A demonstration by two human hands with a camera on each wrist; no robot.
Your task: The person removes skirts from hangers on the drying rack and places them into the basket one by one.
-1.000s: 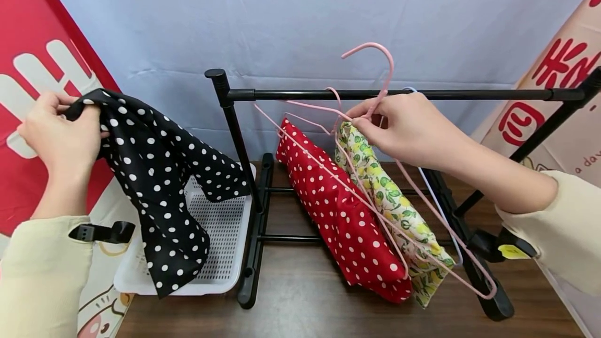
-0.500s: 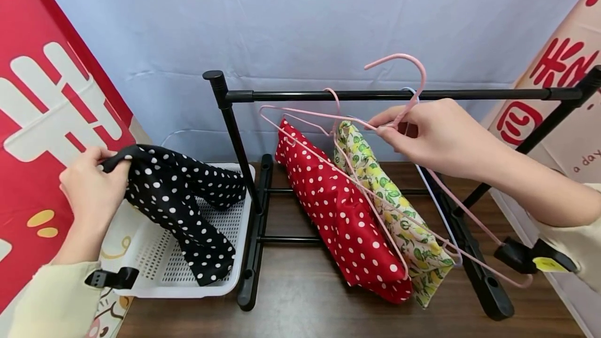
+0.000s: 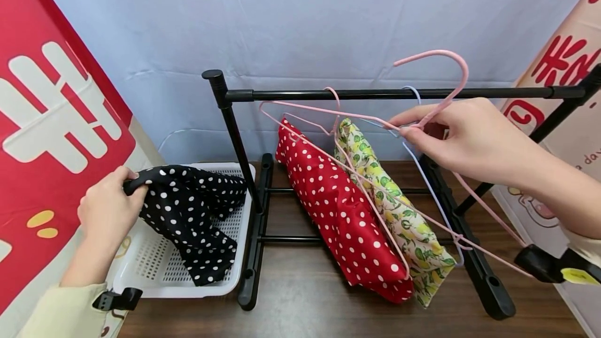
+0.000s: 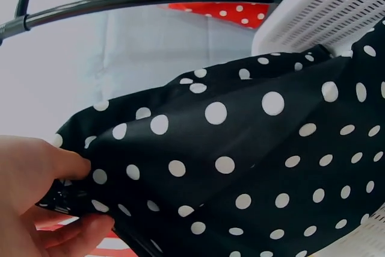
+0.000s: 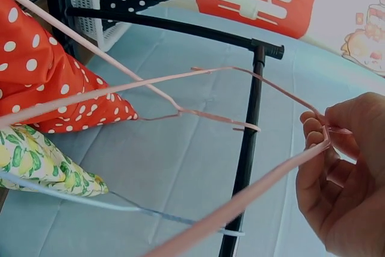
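Black cloth with white dots [image 3: 188, 213] hangs from my left hand [image 3: 110, 205], which pinches its upper edge between thumb and fingers. The cloth's lower part lies in the white perforated basket [image 3: 155, 291]. In front of the rack's bar, my right hand [image 3: 469, 137] grips a pink hanger [image 3: 324, 110] by the neck below its hook. No cloth is on this hanger. Its left arm reaches across in front of a red dotted cloth [image 3: 338, 213] on another pink hanger [image 3: 332, 93]. Behind that, a lemon-print cloth [image 3: 389, 197] hangs on a light blue hanger [image 3: 434, 192].
The black rack [image 3: 291, 95] stands on a brown wooden table [image 3: 291, 286], its left post beside the basket. A pale cloth backdrop [image 3: 300, 25] hangs behind. Printed panels stand at the left [image 3: 61, 119] and the right [image 3: 554, 93].
My left hand has come down and rightward, lowering the black dotted cloth into the basket. My right hand has moved right along the bar with the pink hanger.
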